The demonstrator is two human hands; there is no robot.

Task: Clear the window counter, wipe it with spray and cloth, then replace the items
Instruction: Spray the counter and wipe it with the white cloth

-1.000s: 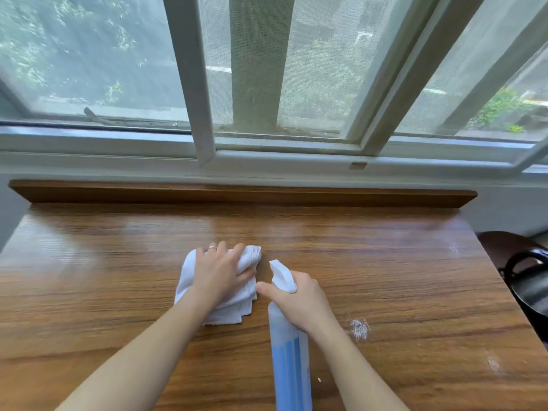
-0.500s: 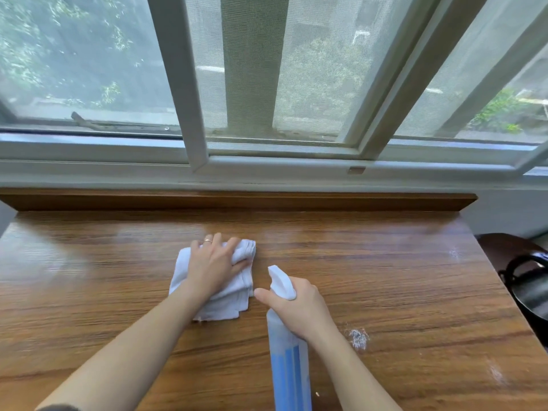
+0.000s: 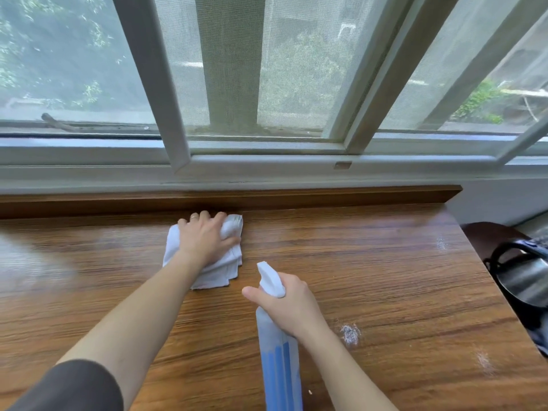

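My left hand (image 3: 206,240) presses a folded white cloth (image 3: 221,269) flat on the wooden window counter (image 3: 370,262), close to the raised wooden ledge at the back. Its fingers lie spread over the cloth, thumb along the right edge. My right hand (image 3: 289,305) grips a spray bottle (image 3: 278,363) with a white nozzle and blue liquid, held above the counter's middle, nozzle pointing away from me. The two hands are apart, the bottle to the right of the cloth.
White residue spots (image 3: 350,333) mark the counter to the right of my right wrist. A dark chair (image 3: 486,235) with a black and silver kettle (image 3: 525,277) stands off the counter's right edge. The window frame (image 3: 267,161) runs behind the ledge.
My left hand has pushed the cloth away from me, toward the back ledge. The right hand with the bottle has stayed about where it was.
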